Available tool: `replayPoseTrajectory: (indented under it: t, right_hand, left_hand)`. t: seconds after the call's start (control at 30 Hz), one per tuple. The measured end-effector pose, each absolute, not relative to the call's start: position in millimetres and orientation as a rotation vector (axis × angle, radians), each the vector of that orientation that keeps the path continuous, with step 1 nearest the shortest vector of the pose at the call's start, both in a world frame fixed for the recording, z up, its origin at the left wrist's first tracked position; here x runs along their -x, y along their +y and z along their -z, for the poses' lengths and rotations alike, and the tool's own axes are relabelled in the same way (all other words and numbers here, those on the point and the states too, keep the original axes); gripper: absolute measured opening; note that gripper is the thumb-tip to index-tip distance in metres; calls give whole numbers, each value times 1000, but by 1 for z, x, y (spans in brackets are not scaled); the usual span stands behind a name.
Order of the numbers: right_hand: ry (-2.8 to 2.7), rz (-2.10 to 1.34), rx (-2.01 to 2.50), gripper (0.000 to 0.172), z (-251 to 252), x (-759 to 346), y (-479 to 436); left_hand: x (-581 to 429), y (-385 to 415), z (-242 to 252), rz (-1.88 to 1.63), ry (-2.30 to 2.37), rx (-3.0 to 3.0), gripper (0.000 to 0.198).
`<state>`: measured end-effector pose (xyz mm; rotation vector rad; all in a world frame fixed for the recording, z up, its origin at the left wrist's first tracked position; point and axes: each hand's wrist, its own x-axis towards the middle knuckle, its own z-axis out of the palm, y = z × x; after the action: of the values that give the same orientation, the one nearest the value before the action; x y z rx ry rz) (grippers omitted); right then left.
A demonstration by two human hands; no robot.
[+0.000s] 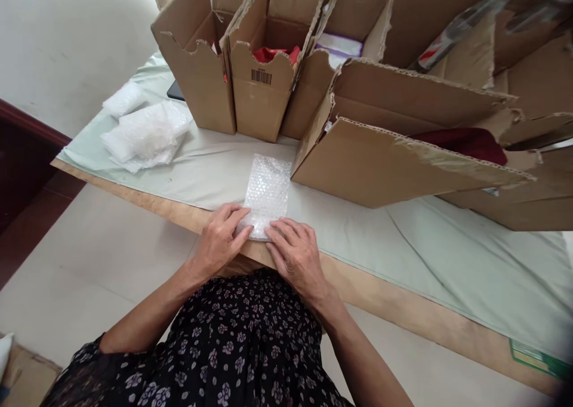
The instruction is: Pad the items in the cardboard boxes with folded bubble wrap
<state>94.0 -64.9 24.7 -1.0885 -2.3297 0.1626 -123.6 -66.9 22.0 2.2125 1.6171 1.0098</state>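
Observation:
A small clear bubble wrap bag (267,186) lies flat at the table's front edge, its near end folded over. My left hand (222,235) grips the near left corner, with thumb and forefinger on the fold. On the near right corner, the bent fingers of my right hand (295,247) press and hold the fold. Whether anything is inside the bag I cannot tell.
A loose pile of bubble wrap bags (150,133) lies at the table's left. Tall cut-open cardboard boxes (264,96) stand along the back, and a wide cardboard box (358,162) sits just right of the bag. A pale green cloth (403,246) covers the table.

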Motion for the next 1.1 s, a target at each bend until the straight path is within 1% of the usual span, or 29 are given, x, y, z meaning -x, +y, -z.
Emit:
replayPoseTrajectory:
  t: [0.1, 0.23, 0.3, 0.4, 0.5, 0.57, 0.63, 0.73, 0.8, 0.97, 1.03, 1.1]
  right_hand:
    - [-2276, -269, 1099, 18, -27, -95, -60]
    - [-2211, -531, 1128, 21, -33, -100, -60]
    - [-2155, -481, 1207, 27, -34, -102, -60]
    - [-2155, -292, 1266, 35, -30, -101, -57]
    - [-2308, -237, 1222, 33, -27, -98, -52]
    - [-2342, -245, 1207, 29, -26, -96, -48]
    - [-2300, -307, 1197, 26, -26, -96, -45]
    - [-2220, -474, 1164, 24, -28, -99, -46]
    - [-2173, -485, 1181, 26, -29, -101, -48]
    - [-2192, -263, 1288, 39, -25, -98, -47]
    - [-2278, -218, 1273, 40, -22, -94, -41]
    - [-2318, -218, 1259, 37, -19, -91, -31]
  left_hand:
    - [128, -79, -27, -1037, 1498, -2336, 29]
    - [130, -81, -30, -1013, 1397, -2291, 27]
    - [128, -71, -27, -1003, 1466, -2228, 27]
    - [125, -51, -19, -978, 1625, -2209, 27]
    - [126, -45, -14, -1011, 1675, -2244, 29]
    - [128, -52, -16, -1029, 1614, -2298, 35]
    - [131, -62, -20, -1013, 1512, -2349, 38]
    - [133, -72, -27, -1007, 1418, -2293, 33]
    - [132, -67, -28, -1026, 1443, -2225, 30]
    - [123, -27, -16, -957, 1705, -2227, 28]
    - [122, -17, -15, -972, 1794, -2180, 29]
    - [123, -19, -18, -1071, 1830, -2054, 31]
